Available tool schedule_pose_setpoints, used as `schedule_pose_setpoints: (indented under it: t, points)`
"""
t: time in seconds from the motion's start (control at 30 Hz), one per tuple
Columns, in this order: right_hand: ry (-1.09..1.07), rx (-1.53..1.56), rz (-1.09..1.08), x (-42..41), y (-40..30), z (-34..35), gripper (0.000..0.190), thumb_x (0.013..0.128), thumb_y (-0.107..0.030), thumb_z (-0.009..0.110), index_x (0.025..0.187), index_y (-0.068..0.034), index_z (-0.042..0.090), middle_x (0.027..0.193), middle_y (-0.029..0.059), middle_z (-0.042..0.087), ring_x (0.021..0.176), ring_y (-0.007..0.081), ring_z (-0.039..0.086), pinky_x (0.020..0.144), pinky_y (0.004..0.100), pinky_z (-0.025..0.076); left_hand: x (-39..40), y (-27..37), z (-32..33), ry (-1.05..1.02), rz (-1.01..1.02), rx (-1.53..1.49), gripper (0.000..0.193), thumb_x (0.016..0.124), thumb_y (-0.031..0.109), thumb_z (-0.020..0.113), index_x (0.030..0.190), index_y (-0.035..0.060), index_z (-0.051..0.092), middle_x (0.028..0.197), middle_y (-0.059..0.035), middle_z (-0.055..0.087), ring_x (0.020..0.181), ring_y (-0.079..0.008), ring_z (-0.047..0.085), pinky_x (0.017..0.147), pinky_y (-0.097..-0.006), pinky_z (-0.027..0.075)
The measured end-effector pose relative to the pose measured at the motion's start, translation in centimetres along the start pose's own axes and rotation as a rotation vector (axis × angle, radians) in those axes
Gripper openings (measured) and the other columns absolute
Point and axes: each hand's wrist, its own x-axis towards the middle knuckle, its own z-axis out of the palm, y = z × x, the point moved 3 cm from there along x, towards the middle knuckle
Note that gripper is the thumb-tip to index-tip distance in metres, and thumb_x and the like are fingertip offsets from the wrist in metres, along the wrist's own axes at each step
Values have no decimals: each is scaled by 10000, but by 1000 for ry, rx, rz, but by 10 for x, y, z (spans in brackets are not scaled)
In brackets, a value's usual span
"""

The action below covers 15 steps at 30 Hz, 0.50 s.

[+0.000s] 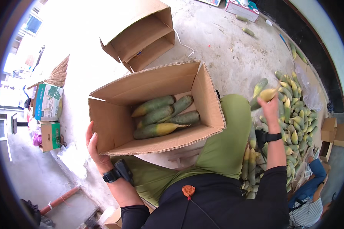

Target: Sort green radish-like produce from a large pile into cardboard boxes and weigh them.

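Note:
An open cardboard box [117, 123] stands tilted before me at my knees, with several green radishes [154, 116] lying in its lower part. My left hand [95, 143] grips the box's lower left corner, its fingers on the outside wall. Off to the right, my right hand [269, 104] is closed around a green radish [267, 94] with a pale yellow tapered end, held above the floor at the edge of a large heap of green radishes [295, 117]. Another radish [260, 86] lies just beyond that hand.
A second open cardboard box [144, 37] lies beyond the first. Printed cartons [48, 103] and a straw broom [58, 73] stand at left. Loose radishes [248, 31] lie on the concrete floor. Another person [309, 203] is at lower right, near small cardboard boxes [328, 128].

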Motion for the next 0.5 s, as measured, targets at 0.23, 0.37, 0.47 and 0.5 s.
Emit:
schedule_pose_setpoints:
  t: [0.23, 0.37, 0.47, 0.5]
  points:
    - [-42, 287, -450, 27, -239, -25, 449, 778, -33, 687, 1175, -33, 477, 1009, 38, 577, 913, 109, 562, 812, 254, 460, 2, 4, -6, -40, -5, 18, 440, 797, 72, 499, 1224, -32, 522, 1237, -151, 526, 1122, -244, 512, 991, -356, 382]
    - [-264, 497, -557, 6, -330, 13, 440, 756, -16, 701, 1148, -30, 503, 981, 42, 606, 883, 114, 599, 758, 253, 501, 2, 5, -9, -57, -5, -7, 431, 799, 52, 495, 1221, -32, 526, 1251, -147, 520, 1136, -237, 504, 997, -355, 376]
    - [-608, 509, -621, -13, -359, 69, 389, 757, -72, 712, 1087, -36, 510, 923, 62, 610, 879, 138, 605, 744, 280, 512, 1, 4, -7, -72, -7, -1, 426, 802, 48, 491, 1219, -34, 528, 1265, -151, 511, 1158, -236, 489, 1004, -354, 369]
    - [-567, 309, -752, -18, -362, 88, 399, 732, -129, 723, 1057, -37, 511, 902, 99, 607, 857, 203, 617, 742, 324, 509, 1, 4, -5, -58, 9, 42, 441, 805, 69, 481, 1233, -33, 513, 1248, -156, 520, 1140, -241, 499, 996, -351, 375]
